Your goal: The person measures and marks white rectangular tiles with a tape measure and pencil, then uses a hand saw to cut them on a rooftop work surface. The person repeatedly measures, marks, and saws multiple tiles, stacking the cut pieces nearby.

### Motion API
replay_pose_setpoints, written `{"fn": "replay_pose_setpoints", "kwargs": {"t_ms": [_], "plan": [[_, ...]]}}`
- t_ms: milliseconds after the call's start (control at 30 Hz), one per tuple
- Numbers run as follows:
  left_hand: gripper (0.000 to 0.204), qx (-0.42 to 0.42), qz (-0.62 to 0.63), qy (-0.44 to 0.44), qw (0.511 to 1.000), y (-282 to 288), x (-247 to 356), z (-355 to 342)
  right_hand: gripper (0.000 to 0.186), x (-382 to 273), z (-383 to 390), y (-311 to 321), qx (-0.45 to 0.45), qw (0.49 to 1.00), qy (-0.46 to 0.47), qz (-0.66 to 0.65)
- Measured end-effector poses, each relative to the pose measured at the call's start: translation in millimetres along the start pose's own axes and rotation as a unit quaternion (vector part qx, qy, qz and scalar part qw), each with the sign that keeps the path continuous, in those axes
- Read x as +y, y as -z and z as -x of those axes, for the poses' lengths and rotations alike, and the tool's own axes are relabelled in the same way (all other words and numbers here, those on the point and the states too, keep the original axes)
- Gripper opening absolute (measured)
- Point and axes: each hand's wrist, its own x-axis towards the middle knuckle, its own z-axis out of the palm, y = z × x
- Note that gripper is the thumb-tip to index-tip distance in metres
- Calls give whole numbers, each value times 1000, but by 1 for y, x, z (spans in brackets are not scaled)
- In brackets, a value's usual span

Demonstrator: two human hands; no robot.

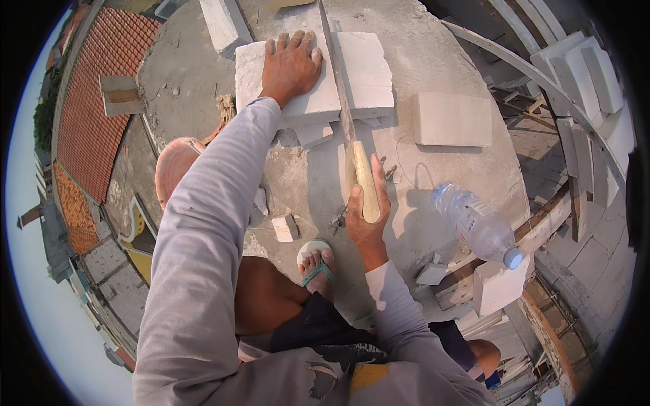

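Note:
My left hand (pixel 291 66) lies open, fingers spread, on top of a white block (pixel 252 74). This block rests on smaller white pieces (pixel 313 134) and has a rough right end. A long-bladed hand saw (pixel 344 108) stands in a line across the block, to the right of my left hand, its blade dividing the visible top. My right hand (pixel 365 210) is closed around the saw's pale wooden handle (pixel 363 169), nearer to my body than the block. Whether the blade cuts all the way through the block I cannot tell.
A loose block (pixel 452 119) and a clear plastic bottle (pixel 477 223) lie to the right, near the concrete slab's edge (pixel 508 169). Beyond are stacked blocks (pixel 575 81) and boards. Another block (pixel 222 24) lies behind, a pink bucket (pixel 172 169) at left, tiled roofs (pixel 101 95) past it.

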Motion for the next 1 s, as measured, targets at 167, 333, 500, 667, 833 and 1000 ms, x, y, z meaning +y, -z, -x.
{"fn": "replay_pose_setpoints", "kwargs": {"t_ms": [167, 333, 500, 667, 833, 1000], "plan": [[59, -16, -9, 21, 1000, 5, -7, 3, 63, 46, 157, 48, -78, 993, -91, -14], [59, -24, 2, 16, 1000, 2, -4, 2, 64, 43, 21, -1, 4, 999, 42, -5], [60, -15, 2, 6, 1000, -2, -8, -2, 68, 60, 143, 31, -29, 998, -20, -47], [61, 3, 10, -6, 1000, -6, -11, -1, 65, 46, 83, 15, -44, 998, -42, -30], [61, 6, 4, -7, 1000, -3, -6, 0, 63, 49, 45, -5, 11, 998, 35, -57], [61, -18, 17, 1, 1000, -6, -12, 5, 61, 65, 171, 44, -47, 998, -49, -18]]}}
